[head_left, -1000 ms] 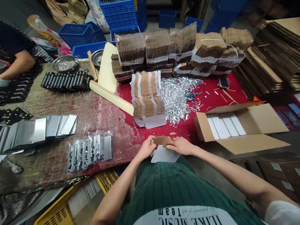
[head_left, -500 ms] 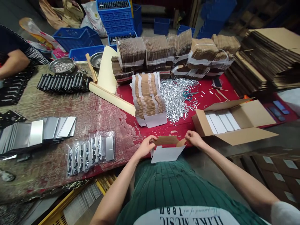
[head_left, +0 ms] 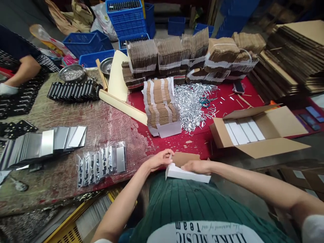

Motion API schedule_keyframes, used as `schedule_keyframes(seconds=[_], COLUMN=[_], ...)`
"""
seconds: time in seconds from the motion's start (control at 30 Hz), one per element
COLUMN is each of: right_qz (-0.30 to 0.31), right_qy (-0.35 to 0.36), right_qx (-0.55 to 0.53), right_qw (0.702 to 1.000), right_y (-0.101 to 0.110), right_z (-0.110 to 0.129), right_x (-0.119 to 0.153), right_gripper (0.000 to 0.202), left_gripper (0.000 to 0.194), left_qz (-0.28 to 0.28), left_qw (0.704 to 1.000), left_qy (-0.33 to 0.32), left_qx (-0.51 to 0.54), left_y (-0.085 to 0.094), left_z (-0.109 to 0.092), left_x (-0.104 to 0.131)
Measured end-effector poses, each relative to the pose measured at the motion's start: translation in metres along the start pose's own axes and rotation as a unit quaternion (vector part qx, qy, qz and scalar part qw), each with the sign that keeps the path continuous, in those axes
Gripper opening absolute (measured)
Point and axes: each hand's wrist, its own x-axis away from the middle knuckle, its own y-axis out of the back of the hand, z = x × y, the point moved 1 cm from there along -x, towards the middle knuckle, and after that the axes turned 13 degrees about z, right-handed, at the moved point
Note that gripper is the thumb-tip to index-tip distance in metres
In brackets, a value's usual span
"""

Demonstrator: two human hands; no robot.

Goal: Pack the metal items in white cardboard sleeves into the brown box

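A small cardboard box (head_left: 188, 175), white outside and brown inside, is held low against the front of my green apron at the table edge. My left hand (head_left: 160, 160) pinches its left end between thumb and fingers. My right hand (head_left: 196, 166) reaches in from the right, its fingers pressed together over the box's inner side; the fingertips are partly hidden. The box's brown back panel (head_left: 187, 158) stands up behind both hands. Just beyond lies a stack of folded flat boxes (head_left: 162, 113), beside a heap of small shiny metal pieces (head_left: 189, 106).
On the right, an open carton (head_left: 273, 146) holds several white boxes. Scissors (head_left: 206, 102) lie by the metal heap. Bagged parts (head_left: 101, 165) and metal plates (head_left: 47, 143) are on the left. Bundled cardboard (head_left: 144, 55) lines the back. A co-worker's arm (head_left: 25, 69) is at far left.
My right hand has moved left and down, from the box's right corner to its inside. The white front panel has tipped lower, and the box has shifted slightly right.
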Motion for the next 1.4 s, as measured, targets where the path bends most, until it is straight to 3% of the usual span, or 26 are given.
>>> schedule_keyframes(seconds=[0.07,0.1,0.13,0.2,0.23,0.27,0.37,0.4,0.5,0.53,0.57,0.63,0.67,0.7,0.77,0.83,0.9,0.97,1.03,1.1,1.17,1.23,1.33,1.4], right_qz=[0.02,-0.025,-0.114,-0.319,-0.381,-0.39,-0.246,-0.233,-0.337,-0.33,-0.279,-0.09,-0.006,0.052,0.093,0.029,-0.131,-0.299,-0.372,-0.376,-0.363,-0.335,-0.246,-0.193], right_qy=[-0.005,0.006,0.022,0.045,0.044,0.041,0.059,0.062,0.018,0.007,0.002,-0.002,-0.007,-0.013,-0.014,-0.024,-0.098,-0.211,-0.288,-0.304,-0.274,-0.218,-0.133,-0.067], right_qx=[-0.018,0.012,0.049,0.116,0.135,0.143,0.105,0.069,-0.014,-0.016,-0.005,0.031,0.055,0.082,0.12,0.116,0.092,0.094,0.119,0.145,0.129,0.054,-0.063,-0.113], right_qw=[1.0,1.0,0.992,0.939,0.914,0.909,0.962,0.968,0.941,0.944,0.96,0.995,0.998,0.995,0.988,0.993,0.982,0.926,0.874,0.863,0.881,0.915,0.958,0.972], right_y=[-0.004,-0.005,-0.005,-0.005,-0.006,-0.008,-0.012,-0.01,0.008,0.015,0.022,0.031,0.035,0.039,0.051,0.069,0.092,0.114,0.13,0.14,0.143,0.14,0.121,0.107], right_z=[0.002,0.005,0.008,0.01,0.008,0.004,-0.017,-0.025,-0.047,-0.052,-0.056,-0.061,-0.062,-0.064,-0.07,-0.079,-0.095,-0.111,-0.124,-0.132,-0.134,-0.133,-0.124,-0.113], right_x=[0.001,0.002,0.005,0.013,0.018,0.021,0.024,0.024,0.023,0.02,0.016,0.004,-0.002,-0.008,-0.021,-0.034,-0.047,-0.061,-0.075,-0.085,-0.085,-0.078,-0.065,-0.065], right_gripper=[0.035,0.031,0.028,0.026,0.028,0.03,0.034,0.035,0.039,0.039,0.039,0.037,0.035,0.034,0.032,0.033,0.036,0.034,0.031,0.029,0.024,0.02,0.025,0.031], left_gripper=[0.05,0.054,0.058,0.069,0.074,0.075,0.059,0.05,0.039,0.039,0.038,0.034,0.032,0.029,0.022,0.022,0.023,0.019,0.016,0.021,0.025,0.022,0.023,0.026], left_qz=[-0.028,-0.046,-0.066,-0.101,-0.114,-0.12,-0.092,-0.064,0.038,0.066,0.084,0.11,0.122,0.132,0.135,0.085,-0.043,-0.204,-0.288,-0.275,-0.254,-0.251,-0.272,-0.373], left_qw=[0.999,0.997,0.996,0.994,0.992,0.99,0.978,0.971,0.943,0.936,0.93,0.904,0.88,0.851,0.807,0.813,0.828,0.784,0.704,0.655,0.642,0.647,0.681,0.69], left_qy=[0.045,0.059,0.062,0.049,0.041,0.037,0.029,0.024,0.032,0.05,0.075,0.145,0.182,0.212,0.239,0.226,0.196,0.162,0.149,0.173,0.206,0.189,0.094,0.1], left_qx=[0.007,0.009,0.006,-0.018,-0.041,-0.071,-0.184,-0.228,-0.329,-0.342,-0.35,-0.386,-0.421,-0.462,-0.523,-0.529,-0.523,-0.563,-0.632,-0.682,-0.693,-0.695,-0.673,-0.612], left_y=[-0.003,-0.004,-0.004,-0.003,-0.002,0.0,0.001,0.0,-0.003,-0.003,-0.003,-0.003,-0.002,-0.002,-0.001,0.004,0.013,0.024,0.033,0.038,0.038,0.034,0.03,0.043], left_z=[0.018,0.028,0.037,0.049,0.052,0.053,0.043,0.037,0.018,0.013,0.009,0.006,0.006,0.007,0.009,0.009,0.011,0.016,0.027,0.043,0.058,0.067,0.063,0.052], left_x=[0.001,0.001,0.0,-0.001,-0.002,-0.002,0.002,0.004,0.008,0.006,0.002,-0.012,-0.02,-0.027,-0.036,-0.036,-0.033,-0.034,-0.046,-0.067,-0.085,-0.089,-0.062,-0.023])
